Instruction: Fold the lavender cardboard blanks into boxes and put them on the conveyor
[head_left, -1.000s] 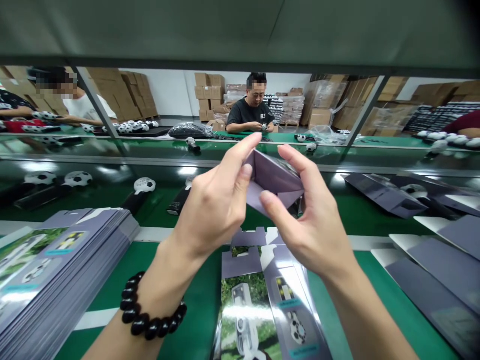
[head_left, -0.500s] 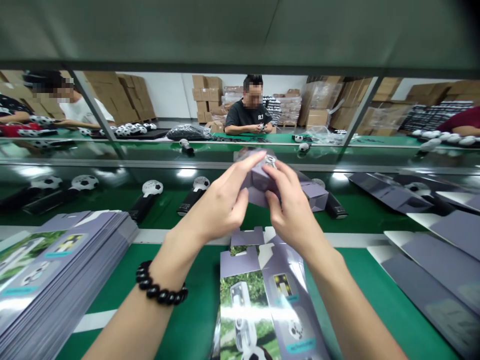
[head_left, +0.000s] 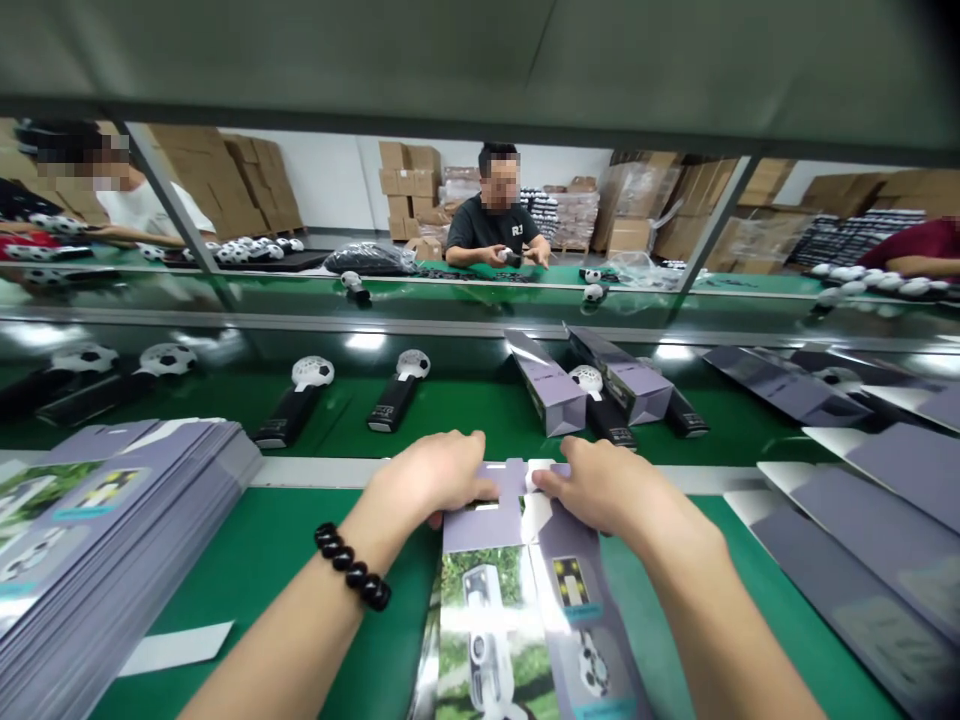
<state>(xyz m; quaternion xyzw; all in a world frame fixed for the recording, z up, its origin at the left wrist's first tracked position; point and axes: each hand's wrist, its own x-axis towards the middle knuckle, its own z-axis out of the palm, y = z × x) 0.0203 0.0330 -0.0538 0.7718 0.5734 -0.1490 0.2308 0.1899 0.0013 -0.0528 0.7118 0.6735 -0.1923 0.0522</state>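
Observation:
A flat printed carton (head_left: 495, 600), purple with a grassy picture and footballs, lies in front of me with its cut flaps at the far end. My left hand (head_left: 439, 475) has its fingers bent at the far left corner, thumb over the flaps. At the far right corner my right hand (head_left: 604, 485) grips the same end, its thumb on a pale flap. Just beyond my hands, an erected purple box (head_left: 551, 385) rests on the green belt. Beside it sit a football-headed black device (head_left: 600, 400) and another purple box (head_left: 626, 375).
A thick stack of flat cartons (head_left: 172, 520) stands at the left, and fanned cartons (head_left: 862, 540) lie at the right. Along the belt are several black devices, one handheld device (head_left: 401, 390) among them. Across the line a co-worker (head_left: 499, 220) sits handling a small item.
My hands have let go of the purple box, which now lies on the belt. Both have come down and back to the far end of the flat carton.

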